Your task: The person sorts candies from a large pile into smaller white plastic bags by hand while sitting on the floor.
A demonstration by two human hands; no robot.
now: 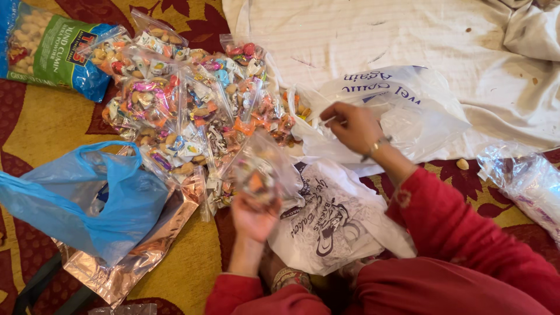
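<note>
My left hand point(254, 217) holds up a small clear bag of mixed sweets and nuts point(260, 172), blurred by motion. My right hand point(352, 125), with a bracelet at the wrist, is pinched at the mouth of a white plastic carrier bag point(402, 111). A second white printed carrier bag point(332, 219) lies under my forearms. Both sleeves are red. Just beyond my left hand lies a pile of several filled clear treat bags point(186, 105).
A blue plastic bag point(99, 198) rests on a copper foil bag point(146, 245) at left. A green and blue peanut packet point(52, 49) lies at top left. White cloth point(408, 35) covers the top right; a clear plastic bag point(528, 178) lies at right. One loose nut point(462, 164) sits on the patterned rug.
</note>
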